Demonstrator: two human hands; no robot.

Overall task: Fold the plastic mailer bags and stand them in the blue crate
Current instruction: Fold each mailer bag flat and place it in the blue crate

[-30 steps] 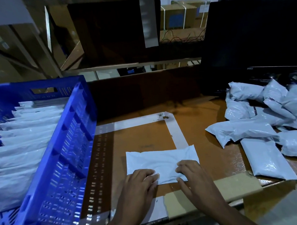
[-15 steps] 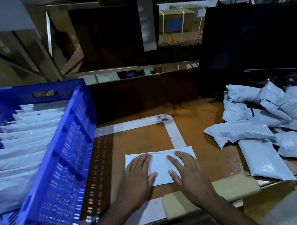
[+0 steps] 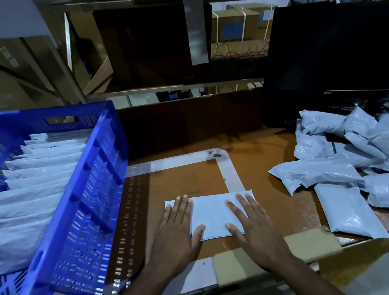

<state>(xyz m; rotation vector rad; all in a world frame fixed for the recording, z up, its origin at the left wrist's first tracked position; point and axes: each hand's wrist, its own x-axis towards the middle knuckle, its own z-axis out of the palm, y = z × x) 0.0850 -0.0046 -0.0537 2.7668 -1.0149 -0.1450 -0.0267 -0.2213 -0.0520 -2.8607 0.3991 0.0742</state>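
A white plastic mailer bag [image 3: 211, 214], folded into a low rectangle, lies flat on the brown table near its front edge. My left hand [image 3: 178, 232] presses flat on the bag's left end, fingers straight. My right hand [image 3: 251, 225] presses flat on its right end, fingers spread. The blue crate [image 3: 88, 196] stands at the left, with several folded mailers [image 3: 38, 176] upright in a row inside it. A heap of unfolded grey-white mailers [image 3: 337, 170] lies on the table at the right.
White tape [image 3: 231, 174] marks a corner on the table behind the bag. A black monitor [image 3: 327, 50] stands at the back right, above the heap. A cardboard strip [image 3: 274, 255] covers the table's front edge. Shelving with cartons rises behind.
Both hands went from pinching the bag's near edge to lying flat on it. The bag got folded shorter, and my hands have slid apart toward its two ends.
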